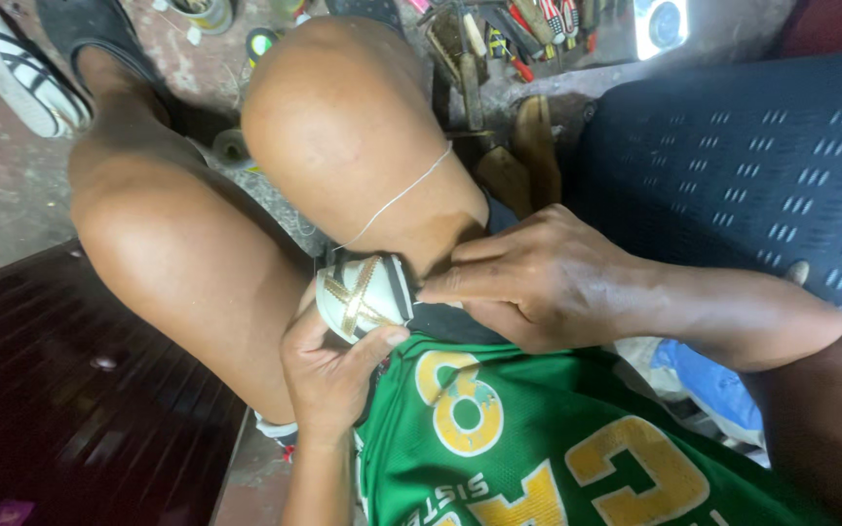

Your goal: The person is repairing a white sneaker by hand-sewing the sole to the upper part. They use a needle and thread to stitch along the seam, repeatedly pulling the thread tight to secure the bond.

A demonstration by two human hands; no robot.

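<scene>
A white shoe (pixel 363 297) with gold crossed straps and a black edge is wedged between my bare knees, close to my green jersey. My left hand (pixel 328 375) cups the shoe from below, thumb on its front. My right hand (pixel 538 282) pinches at the shoe's right edge, fingertips together. A thin white thread (pixel 397 198) runs from the shoe up across my right knee (pixel 343 127). What the right fingers pinch is too small to see.
Several hand tools (pixel 509 34) with red and wooden handles lie on the floor at the top. A white and black sneaker (pixel 12 68) sits top left. A dark wooden surface (pixel 70 409) is at lower left. A dark blue patterned cushion (pixel 752 166) is on the right.
</scene>
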